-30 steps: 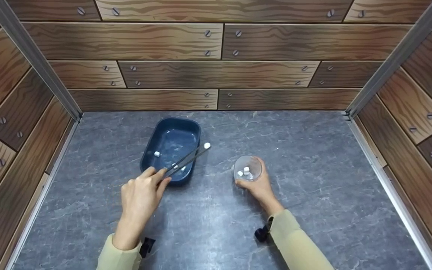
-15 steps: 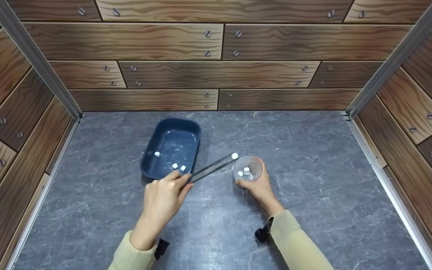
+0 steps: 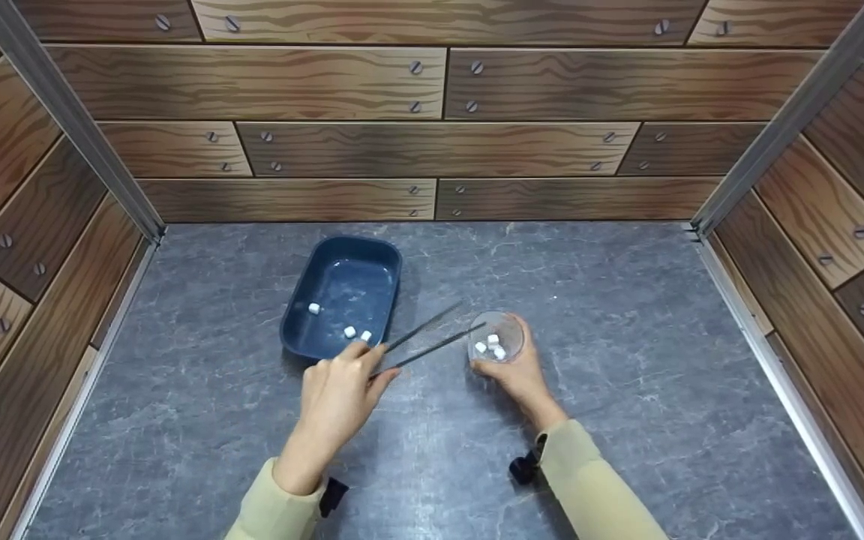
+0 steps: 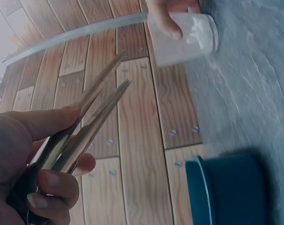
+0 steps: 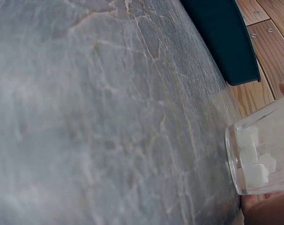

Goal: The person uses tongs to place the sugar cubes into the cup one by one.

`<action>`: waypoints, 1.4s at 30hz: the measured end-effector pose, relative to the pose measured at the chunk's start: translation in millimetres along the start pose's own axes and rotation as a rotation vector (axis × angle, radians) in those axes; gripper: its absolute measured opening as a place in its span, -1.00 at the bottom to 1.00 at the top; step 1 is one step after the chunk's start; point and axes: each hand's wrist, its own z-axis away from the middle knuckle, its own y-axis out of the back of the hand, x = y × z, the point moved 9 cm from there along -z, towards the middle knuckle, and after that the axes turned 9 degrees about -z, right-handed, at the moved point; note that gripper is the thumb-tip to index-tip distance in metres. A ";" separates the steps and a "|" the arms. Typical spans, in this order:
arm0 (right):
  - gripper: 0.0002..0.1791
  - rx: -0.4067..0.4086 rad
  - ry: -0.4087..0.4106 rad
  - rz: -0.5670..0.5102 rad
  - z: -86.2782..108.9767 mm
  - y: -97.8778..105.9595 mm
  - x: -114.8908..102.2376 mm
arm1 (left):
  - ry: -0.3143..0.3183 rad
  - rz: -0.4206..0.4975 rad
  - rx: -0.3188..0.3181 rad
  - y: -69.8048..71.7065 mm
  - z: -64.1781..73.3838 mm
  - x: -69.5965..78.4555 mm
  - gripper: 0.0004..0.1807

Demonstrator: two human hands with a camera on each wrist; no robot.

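My left hand (image 3: 338, 401) holds metal tongs (image 4: 93, 119) between thumb and fingers, their arms spread apart with nothing between the tips. In the head view one tip overlaps the near-left rim of a clear cup (image 3: 496, 322). My right hand (image 3: 518, 375) grips that cup around its side as it stands on the tabletop. Three white cubes (image 3: 493, 341) lie at the bottom of the cup, and they show through its wall in the right wrist view. Left of the cup is a dark blue tray (image 3: 394, 281) with three more white cubes (image 3: 350, 332) on its floor, toward the near end.
The grey marbled tabletop (image 3: 627, 300) is bounded by a wood-patterned back wall (image 3: 432, 150) and side walls. Metal strips (image 3: 777, 367) run along the side edges. A dark wrist mount (image 3: 332, 496) sits at the left cuff, another (image 3: 523, 469) at the right.
My left hand swung the tongs rightward from the tray to the cup with a white cube. The tongs then spread, and the cube now lies in the cup. My right hand stayed put.
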 end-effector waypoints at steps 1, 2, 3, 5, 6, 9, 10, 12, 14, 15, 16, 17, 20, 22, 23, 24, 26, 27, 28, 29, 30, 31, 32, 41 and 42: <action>0.06 0.001 0.003 0.002 0.1 -0.1 -0.7 | 0.010 -0.001 0.004 0.8 0.7 -3.5 -0.62; 0.06 0.003 0.005 0.005 0.2 0.1 -1.2 | 0.020 -0.005 0.006 1.4 1.6 -7.0 -0.61; 0.06 0.004 0.006 0.008 0.2 0.2 -1.6 | 0.029 -0.010 0.010 1.7 2.4 -10.6 -0.61; 0.06 0.003 0.001 0.008 0.4 0.2 -1.6 | 0.049 -0.022 0.008 2.0 4.5 -17.7 -0.60; 0.06 0.003 -0.003 0.013 0.5 0.2 -1.5 | 0.060 -0.028 0.005 2.2 5.6 -21.2 -0.60; 0.07 0.007 -0.011 0.033 1.1 0.5 -1.8 | 0.092 -0.042 -0.002 2.5 8.5 -31.0 -0.59; 0.07 0.008 -0.013 0.039 1.3 0.5 -1.9 | 0.105 -0.044 -0.001 3.0 9.4 -34.4 -0.59; 0.06 0.012 -0.014 0.053 1.5 0.5 -2.4 | 0.131 -0.053 -0.001 3.6 11.2 -41.4 -0.59; 0.06 0.014 -0.015 0.060 1.4 0.5 -2.4 | 0.162 -0.061 0.003 4.6 12.8 -49.1 -0.59; 0.06 0.015 -0.017 0.061 1.2 0.7 -1.9 | 0.179 -0.064 0.004 4.7 13.7 -53.2 -0.59; 0.06 0.016 -0.020 0.060 1.3 0.7 -1.7 | 0.197 -0.066 0.001 4.7 14.9 -57.7 -0.59; 0.06 0.017 -0.024 0.059 1.5 0.8 -1.4 | 0.214 -0.066 -0.003 4.5 16.0 -62.1 -0.60; 0.06 0.017 -0.030 0.049 1.7 0.9 -0.8 | 0.262 -0.068 -0.006 5.0 19.8 -74.6 -0.60; 0.08 0.018 -0.037 0.040 -2.5 3.8 9.9 | 0.287 -0.066 -0.003 5.7 22.3 -82.1 -0.60; 0.09 0.019 -0.034 0.038 -4.5 5.3 14.7 | 0.297 -0.065 -0.002 6.0 23.5 -85.2 -0.60; 0.09 0.021 -0.032 0.037 -6.7 7.0 19.8 | 0.307 -0.067 -0.002 6.3 24.7 -88.2 -0.60; 0.11 0.027 -0.029 0.033 -10.7 10.3 30.4 | 0.326 -0.067 -0.005 6.0 27.1 -94.3 -0.61; 0.11 0.029 -0.027 0.028 -12.8 11.9 36.0 | 0.333 -0.066 -0.007 5.8 28.3 -97.0 -0.61; 0.11 0.029 -0.019 0.026 -12.3 11.8 35.3 | 0.341 -0.066 -0.011 5.3 29.6 -99.6 -0.61; 0.10 0.031 -0.015 0.027 -12.2 12.0 35.3 | 0.348 -0.068 -0.016 4.7 30.9 -102.2 -0.61; 0.10 0.032 -0.015 0.029 -12.4 12.1 35.7 | 0.355 -0.068 -0.019 4.0 32.3 -104.8 -0.61; 0.10 0.033 -0.012 0.026 -12.3 12.0 35.6 | 0.362 -0.069 -0.022 3.4 33.6 -107.3 -0.61; 0.10 0.033 -0.010 0.028 -12.1 12.0 35.4 | 0.371 -0.071 -0.025 2.9 34.9 -109.8 -0.61; 0.14 0.024 -0.029 0.027 -12.1 11.2 34.7 | 0.486 -0.099 -0.091 -0.3 45.7 -130.1 -0.60; 0.14 0.022 -0.033 0.028 -11.7 10.8 33.4 | 0.497 -0.101 -0.095 -0.3 46.4 -131.5 -0.60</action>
